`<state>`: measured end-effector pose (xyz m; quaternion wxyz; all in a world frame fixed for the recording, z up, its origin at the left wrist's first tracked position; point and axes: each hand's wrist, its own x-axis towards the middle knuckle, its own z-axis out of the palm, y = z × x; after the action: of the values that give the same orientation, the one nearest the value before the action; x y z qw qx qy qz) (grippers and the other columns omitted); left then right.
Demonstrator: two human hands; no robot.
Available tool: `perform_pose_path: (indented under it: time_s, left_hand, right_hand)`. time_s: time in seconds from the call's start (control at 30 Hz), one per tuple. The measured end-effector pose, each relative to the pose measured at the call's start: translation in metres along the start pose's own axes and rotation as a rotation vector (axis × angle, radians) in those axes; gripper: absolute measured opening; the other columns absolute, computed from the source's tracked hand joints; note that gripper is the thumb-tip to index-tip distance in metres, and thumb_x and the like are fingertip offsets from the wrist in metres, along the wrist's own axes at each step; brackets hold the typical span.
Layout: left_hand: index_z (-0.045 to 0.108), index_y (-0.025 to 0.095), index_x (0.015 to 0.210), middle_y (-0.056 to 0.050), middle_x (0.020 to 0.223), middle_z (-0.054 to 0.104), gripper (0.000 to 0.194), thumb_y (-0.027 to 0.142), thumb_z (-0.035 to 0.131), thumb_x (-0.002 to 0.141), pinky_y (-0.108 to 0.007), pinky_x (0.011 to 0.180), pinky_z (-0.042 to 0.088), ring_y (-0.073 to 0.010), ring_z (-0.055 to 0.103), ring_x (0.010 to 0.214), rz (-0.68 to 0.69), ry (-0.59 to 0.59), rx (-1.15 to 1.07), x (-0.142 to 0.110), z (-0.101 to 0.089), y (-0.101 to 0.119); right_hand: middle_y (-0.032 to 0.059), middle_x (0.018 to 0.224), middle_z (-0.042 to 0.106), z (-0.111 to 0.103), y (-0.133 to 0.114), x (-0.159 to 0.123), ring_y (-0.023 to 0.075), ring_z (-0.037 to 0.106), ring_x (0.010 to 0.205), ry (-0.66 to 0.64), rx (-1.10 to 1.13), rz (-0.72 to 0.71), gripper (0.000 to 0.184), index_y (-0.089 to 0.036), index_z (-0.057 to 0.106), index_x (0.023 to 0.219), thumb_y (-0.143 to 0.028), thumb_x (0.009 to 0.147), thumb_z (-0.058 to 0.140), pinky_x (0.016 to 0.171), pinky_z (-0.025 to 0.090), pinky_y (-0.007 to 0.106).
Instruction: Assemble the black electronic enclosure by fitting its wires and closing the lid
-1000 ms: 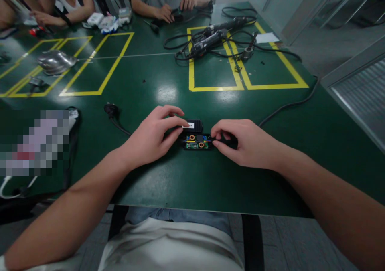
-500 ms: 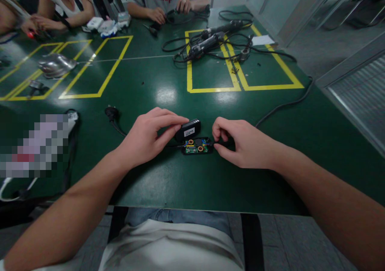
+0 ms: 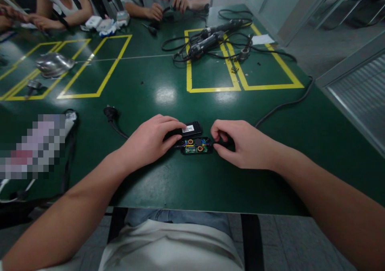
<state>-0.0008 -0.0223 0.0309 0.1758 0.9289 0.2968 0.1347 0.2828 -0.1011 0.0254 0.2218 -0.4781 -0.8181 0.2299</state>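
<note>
In front of me lies the lower half of a small black plastic case, opened up with a green circuit board, copper coils and coloured wires showing. Just behind it is the black case cover with a white printed label. My left hand has its fingertips on the cover's left end, thumb at the near edge. At the case's right end my right hand pinches the black power cable, mostly hidden by the fingers. A black plug on a cable lies left of my left hand.
Black handheld tools with coiled cables lie at the back right by yellow tape outlines. A shiny metal part sits at the far left, a blurred-out item nearer. Co-workers' hands handle parts across the table.
The cover has gone from tilted up to nearly flat behind the case, my left hand turning with it and shifting slightly down. My right hand has stayed about where it was.
</note>
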Motion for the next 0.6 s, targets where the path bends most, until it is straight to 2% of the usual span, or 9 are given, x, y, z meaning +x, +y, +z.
perform_pose_path:
  time_s: [0.23,0.4,0.5,0.6]
  left_hand:
    - [0.08,0.021,0.135,-0.011,0.135,0.081,0.032,0.027,0.069,0.106,-0.048,0.111,0.06,-0.0288,0.074,0.122,0.009,-0.001,0.034,0.0009,-0.0014,-0.0018]
    - [0.08,0.021,0.135,-0.011,0.133,0.082,0.033,0.026,0.072,0.103,-0.046,0.109,0.06,-0.0293,0.075,0.12,-0.043,-0.018,0.038,0.0005,-0.0019,-0.0028]
    - [0.08,0.021,0.134,-0.01,0.13,0.083,0.032,0.029,0.067,0.106,-0.045,0.108,0.06,-0.0285,0.077,0.118,-0.066,-0.007,-0.015,0.0007,-0.0044,0.0005]
    - [0.081,0.021,0.134,-0.009,0.127,0.085,0.034,0.034,0.06,0.11,-0.04,0.107,0.06,-0.026,0.078,0.114,-0.059,0.026,-0.116,0.0012,-0.0083,0.0053]
  right_hand:
    - [0.0008,0.082,0.062,-0.0001,0.001,-0.0002,0.0176,0.053,0.07,-0.009,-0.013,-0.017,0.012,-0.025,0.05,0.089,-0.022,0.088,0.062,0.068,0.038,0.032]
    - [0.0006,0.081,0.063,-0.0002,0.0028,-0.0003,0.0176,0.055,0.069,0.007,-0.005,-0.03,0.012,-0.025,0.052,0.091,-0.022,0.088,0.063,0.067,0.039,0.032]
    - [0.0009,0.085,0.066,0.0012,0.0042,-0.0012,0.0175,0.057,0.068,0.029,0.026,-0.01,0.015,-0.025,0.054,0.1,-0.025,0.091,0.065,0.066,0.041,0.032]
    - [0.0022,0.094,0.071,0.0047,0.0064,-0.002,0.0169,0.058,0.066,0.103,0.074,0.018,0.031,-0.024,0.054,0.12,-0.029,0.093,0.069,0.065,0.045,0.032]
